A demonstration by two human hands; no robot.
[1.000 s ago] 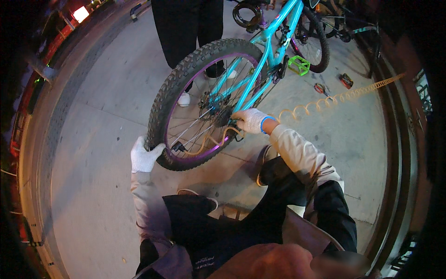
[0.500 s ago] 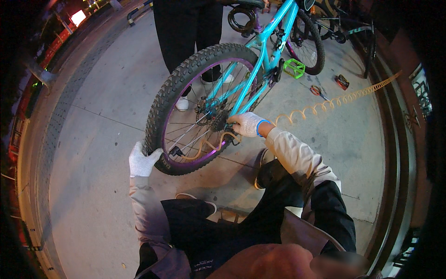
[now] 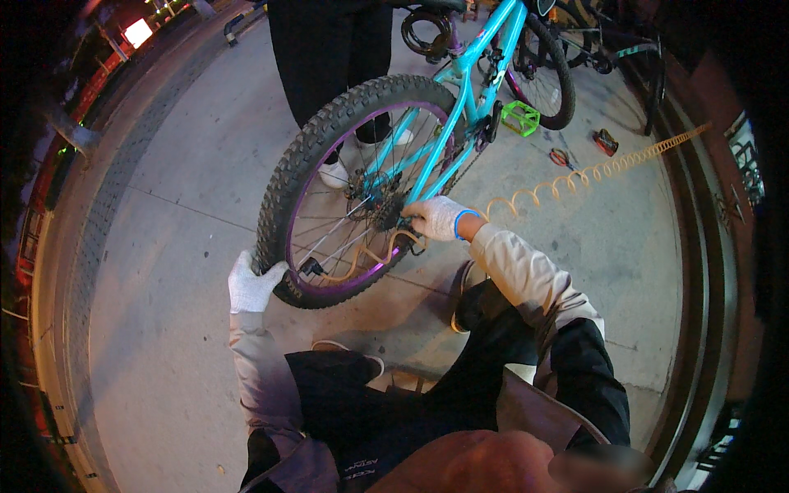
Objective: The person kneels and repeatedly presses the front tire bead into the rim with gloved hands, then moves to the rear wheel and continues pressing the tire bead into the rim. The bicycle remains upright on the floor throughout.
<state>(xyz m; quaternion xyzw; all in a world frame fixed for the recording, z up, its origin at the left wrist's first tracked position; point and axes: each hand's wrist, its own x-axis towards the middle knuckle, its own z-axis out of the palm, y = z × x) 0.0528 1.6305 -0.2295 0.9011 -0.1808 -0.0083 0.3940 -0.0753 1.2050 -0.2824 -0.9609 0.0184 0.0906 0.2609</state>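
Observation:
A turquoise bicycle (image 3: 427, 168) stands with its rear wheel toward me. My left hand (image 3: 255, 282), in a white knit glove, is closed around the lower left of the knobby black tyre (image 3: 283, 177), its thumb over the sidewall. Near the thumb, a black air chuck (image 3: 311, 267) sits at the purple rim (image 3: 294, 230). From it a coiled orange air hose (image 3: 386, 256) passes through the wheel's lower part, below my right hand (image 3: 437, 218). That hand, gloved with a blue cuff, has its fingers curled in beside the rear sprockets (image 3: 388, 212); what they grip is hidden.
A person in black trousers (image 3: 329, 57) stands behind the wheel. Scissors with orange handles (image 3: 560, 158) and a small red-and-black object (image 3: 606, 141) lie on the concrete near the green pedal (image 3: 520, 119). Another bicycle (image 3: 604, 62) stands at the far right, by a metal-edged step (image 3: 699, 271).
The other person's white shoe has shifted slightly right and away from me, and their legs have moved a little left. Both my hands and the wheel stay in place.

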